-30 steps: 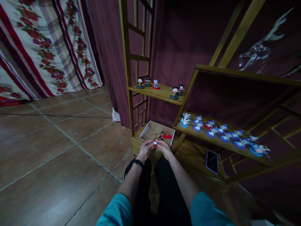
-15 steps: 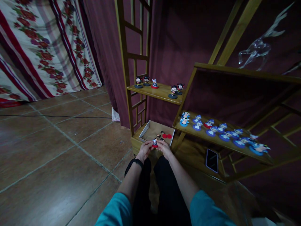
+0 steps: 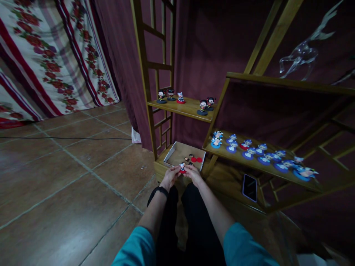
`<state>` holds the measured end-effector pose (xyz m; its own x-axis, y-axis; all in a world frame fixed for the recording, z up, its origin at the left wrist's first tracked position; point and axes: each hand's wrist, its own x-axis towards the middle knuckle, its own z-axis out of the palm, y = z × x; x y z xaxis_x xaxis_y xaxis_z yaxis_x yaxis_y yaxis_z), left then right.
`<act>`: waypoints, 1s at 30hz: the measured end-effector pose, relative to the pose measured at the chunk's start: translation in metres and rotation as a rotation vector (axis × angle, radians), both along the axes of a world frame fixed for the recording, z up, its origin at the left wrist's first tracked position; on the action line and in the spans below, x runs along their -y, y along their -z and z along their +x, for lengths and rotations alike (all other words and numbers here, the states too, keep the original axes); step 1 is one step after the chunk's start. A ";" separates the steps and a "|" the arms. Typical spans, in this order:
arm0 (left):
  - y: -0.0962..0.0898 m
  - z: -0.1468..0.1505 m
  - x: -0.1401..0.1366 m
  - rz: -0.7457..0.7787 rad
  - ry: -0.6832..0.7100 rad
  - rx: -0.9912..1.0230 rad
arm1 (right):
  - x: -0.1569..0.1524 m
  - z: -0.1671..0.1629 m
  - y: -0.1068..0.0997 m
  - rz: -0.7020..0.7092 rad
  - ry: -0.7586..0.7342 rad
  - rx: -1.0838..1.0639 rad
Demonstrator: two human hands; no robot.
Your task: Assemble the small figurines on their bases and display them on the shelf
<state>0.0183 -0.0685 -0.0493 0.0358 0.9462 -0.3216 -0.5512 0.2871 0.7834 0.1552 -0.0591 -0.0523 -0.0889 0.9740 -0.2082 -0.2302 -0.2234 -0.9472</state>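
Observation:
A small figurine (image 3: 182, 167) with a light head and a red round base is held between both hands, just over the near edge of a shallow cardboard box (image 3: 171, 150). My left hand (image 3: 172, 175) is closed on its left side, and my right hand (image 3: 193, 173) grips the right side. Fingers cover part of the base. Inside the box lie red discs (image 3: 196, 160) and several small dark-haired figurines (image 3: 186, 159). A similar red-based figurine (image 3: 181, 98) stands on the upper left shelf.
Dark-haired figurines (image 3: 203, 106) share the upper shelf (image 3: 183, 108). Rows of blue and purple figurines (image 3: 249, 152) fill the middle shelf at right. Below it rests a phone (image 3: 250, 188). A clear deer ornament (image 3: 301, 55) stands at top right. A cable (image 3: 66, 138) crosses the tiled floor at left.
The view has shifted slightly, so the shelves sit a little further left. Both hands keep the figurine in nearly the same place.

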 end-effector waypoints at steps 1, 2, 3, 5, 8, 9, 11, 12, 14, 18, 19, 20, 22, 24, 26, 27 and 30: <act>0.000 0.000 0.000 -0.002 0.000 -0.003 | 0.000 0.000 -0.001 -0.001 0.001 0.002; -0.001 0.000 0.000 -0.001 0.002 -0.005 | 0.000 0.000 -0.002 -0.003 0.003 0.004; -0.001 0.000 0.000 0.002 0.006 -0.005 | 0.000 0.000 -0.003 -0.005 0.005 0.006; -0.002 0.000 0.001 0.011 0.013 -0.003 | 0.001 0.000 -0.004 -0.007 0.010 0.010; -0.002 0.000 0.001 0.018 0.014 -0.008 | 0.001 0.000 -0.005 -0.007 0.013 0.013; -0.003 0.001 0.001 0.017 0.010 -0.016 | 0.001 0.000 -0.005 -0.007 0.012 0.014; -0.004 0.001 0.002 0.013 0.000 -0.035 | 0.001 0.000 -0.005 -0.010 0.011 0.014; -0.004 0.001 0.002 0.012 -0.004 -0.043 | 0.001 0.000 -0.005 -0.012 0.010 0.014; -0.005 0.002 0.003 0.016 -0.006 -0.057 | 0.000 0.001 -0.004 -0.017 0.005 0.011; -0.005 0.003 0.004 0.036 -0.010 -0.070 | 0.000 0.001 -0.003 -0.027 0.001 0.007; -0.005 0.003 0.004 0.042 -0.011 -0.073 | 0.000 0.001 -0.003 -0.028 0.003 0.007; -0.004 0.003 0.004 0.046 -0.011 -0.074 | 0.000 0.001 -0.003 -0.028 0.006 0.007; -0.004 0.003 0.003 0.053 -0.012 -0.075 | 0.000 0.001 -0.003 -0.029 0.011 0.007; -0.004 0.003 0.003 0.052 -0.014 -0.070 | 0.000 0.001 -0.003 -0.030 0.012 0.006; -0.004 0.004 0.003 0.041 -0.020 -0.060 | 0.000 0.001 -0.003 -0.034 0.010 0.003; -0.004 0.004 0.003 0.033 -0.024 -0.054 | -0.001 0.002 -0.003 -0.035 0.008 0.001; -0.006 0.003 0.004 0.017 -0.033 -0.035 | -0.002 0.002 -0.003 -0.038 0.007 -0.005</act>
<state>0.0216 -0.0723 -0.0432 -0.0059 0.9519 -0.3063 -0.5325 0.2562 0.8067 0.1571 -0.0570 -0.0490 -0.0837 0.9660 -0.2446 -0.2367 -0.2577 -0.9368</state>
